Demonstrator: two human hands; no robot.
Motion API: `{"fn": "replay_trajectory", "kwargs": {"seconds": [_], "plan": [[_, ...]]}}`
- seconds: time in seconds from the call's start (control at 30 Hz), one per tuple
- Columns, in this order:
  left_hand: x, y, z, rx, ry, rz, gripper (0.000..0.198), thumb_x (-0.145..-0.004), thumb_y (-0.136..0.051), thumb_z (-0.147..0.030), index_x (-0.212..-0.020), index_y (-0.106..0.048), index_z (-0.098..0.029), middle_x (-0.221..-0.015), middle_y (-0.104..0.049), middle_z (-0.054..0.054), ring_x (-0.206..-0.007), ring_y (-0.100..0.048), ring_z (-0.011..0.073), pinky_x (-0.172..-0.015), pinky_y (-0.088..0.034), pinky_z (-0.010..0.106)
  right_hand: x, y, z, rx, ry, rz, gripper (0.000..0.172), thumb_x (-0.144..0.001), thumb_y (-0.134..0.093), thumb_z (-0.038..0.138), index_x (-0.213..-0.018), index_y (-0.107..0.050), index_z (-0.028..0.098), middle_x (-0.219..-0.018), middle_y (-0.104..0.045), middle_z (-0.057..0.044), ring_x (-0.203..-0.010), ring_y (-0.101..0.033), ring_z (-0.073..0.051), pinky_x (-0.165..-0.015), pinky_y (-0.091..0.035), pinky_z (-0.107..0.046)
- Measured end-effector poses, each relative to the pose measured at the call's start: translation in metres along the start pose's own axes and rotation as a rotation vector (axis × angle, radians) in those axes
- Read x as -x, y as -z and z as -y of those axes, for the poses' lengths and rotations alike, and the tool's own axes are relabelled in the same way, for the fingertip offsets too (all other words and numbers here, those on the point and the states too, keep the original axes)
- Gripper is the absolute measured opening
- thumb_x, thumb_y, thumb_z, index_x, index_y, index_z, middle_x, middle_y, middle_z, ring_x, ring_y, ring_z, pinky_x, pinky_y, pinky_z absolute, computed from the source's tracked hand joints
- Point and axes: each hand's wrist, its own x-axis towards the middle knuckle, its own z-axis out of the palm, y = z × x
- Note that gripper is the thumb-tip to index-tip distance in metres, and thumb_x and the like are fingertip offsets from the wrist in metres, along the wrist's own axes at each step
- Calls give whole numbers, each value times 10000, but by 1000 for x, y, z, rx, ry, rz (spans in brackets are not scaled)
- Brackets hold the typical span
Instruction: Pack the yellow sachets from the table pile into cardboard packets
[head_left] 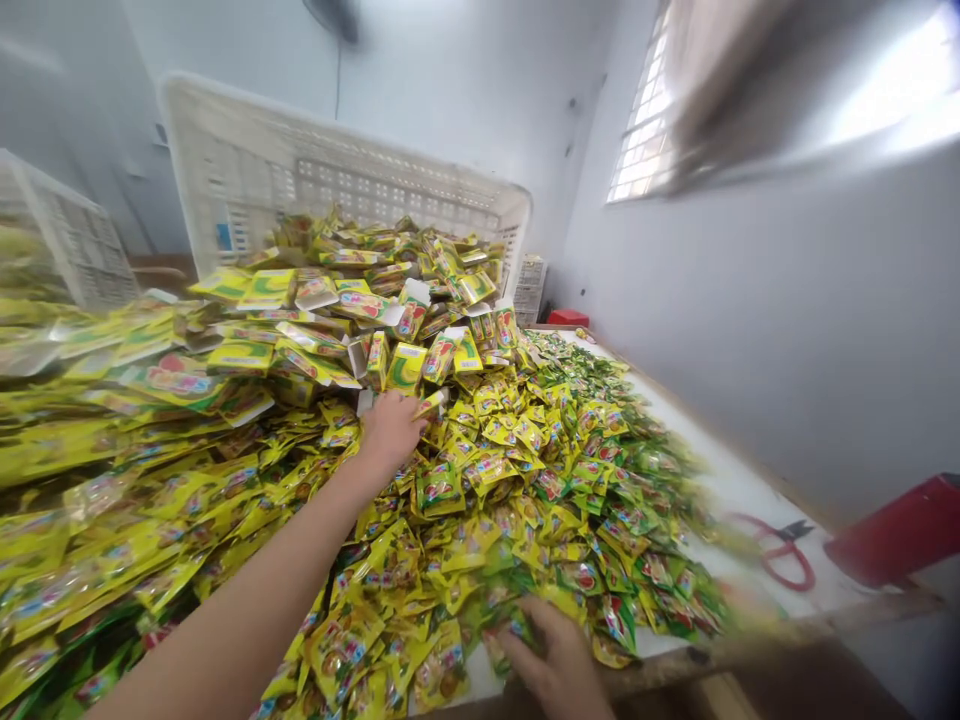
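My left hand [394, 425] reaches to the foot of a heap of small yellow cartons [270, 290], its fingers closed around one small carton [433, 402] whose end pokes out on the right. Part of that grip is hidden behind the back of the hand. At the table's front edge, my right hand [559, 660] is curled among yellow and green sachets [592, 490], thumb and fingers drawn together on a blurred green-yellow sachet [495, 600]. Loose sachets spread widely around and between both hands. Several cartons have open white flaps.
Behind the heap, a white plastic crate [247, 150] lies tipped with cartons spilling out. Another crate [82, 240] is at left. Red-handled scissors [784, 550] lie on the white tabletop [712, 470] near a red container [896, 530]. A wall borders the right side.
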Motion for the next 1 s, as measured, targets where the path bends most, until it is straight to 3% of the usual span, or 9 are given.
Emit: {"fn": "replay_trajectory", "kwargs": {"seconds": [0.07,0.13,0.23,0.3,0.4,0.6,0.8,0.9,1.0], "plan": [[27,10,-3,11,-21,18,76,-829,-618,-229,-829,-628,-154,-898,-643,89,-899,-582,251,-768,-434,325,-2,9,17,-106,-42,-61,217,-825,-644,379,-934,-698,199,-858,-700,-53,-795,-651,-234,-700,-530,-307],[68,22,-13,99,-20,92,163,-897,-528,-313,-874,-629,-186,-811,-642,39,-767,-590,206,-672,-430,278,-8,17,42,-217,-55,-189,271,-843,-628,394,-1021,-663,192,-903,-699,-63,-784,-658,-222,-663,-541,-294],[137,30,-31,500,75,416,249,-904,-501,-415,-955,-653,-225,-810,-677,9,-729,-612,198,-629,-451,252,-21,17,80,-239,55,-386,264,-847,-640,361,-1059,-639,205,-916,-697,-57,-774,-658,-197,-693,-543,-286],[176,26,-41,693,164,514,253,-883,-532,-426,-989,-668,-241,-895,-705,11,-823,-638,219,-692,-485,257,-30,10,96,-176,158,-360,224,-867,-618,320,-1063,-647,216,-979,-693,-62,-864,-653,-199,-789,-533,-301],[213,10,-45,772,299,440,272,-857,-566,-433,-1008,-678,-236,-906,-714,22,-893,-639,244,-751,-506,279,-34,-4,99,-21,267,-176,207,-885,-582,253,-1069,-672,227,-1026,-690,-63,-969,-629,-207,-887,-492,-322],[243,-14,-38,786,390,349,287,-857,-554,-448,-1005,-676,-234,-953,-711,43,-940,-629,265,-788,-518,320,-28,-15,84,170,234,-25,230,-830,-570,118,-999,-686,223,-958,-684,-33,-921,-617,-185,-846,-472,-283],[252,-20,-37,863,330,355,287,-827,-616,-400,-1061,-682,-247,-1033,-712,57,-985,-627,277,-869,-490,345,-26,-4,100,338,252,265,251,-807,-562,52,-924,-685,238,-939,-643,-14,-901,-601,-172,-815,-457,-264],[245,-12,-35,984,336,454,338,-787,-679,-360,-1104,-678,-242,-1062,-718,48,-998,-634,270,-886,-483,337,-27,-5,101,309,240,264,233,-818,-609,88,-979,-672,245,-886,-666,3,-837,-614,-166,-767,-466,-257],[240,-6,-30,1064,367,495,290,-758,-711,-311,-1037,-706,-231,-1030,-731,33,-988,-638,261,-896,-476,329,-28,-20,92,368,326,194,107,-806,-676,139,-836,-708,237,-895,-654,-13,-871,-593,-183,-799,-466,-294]]}}
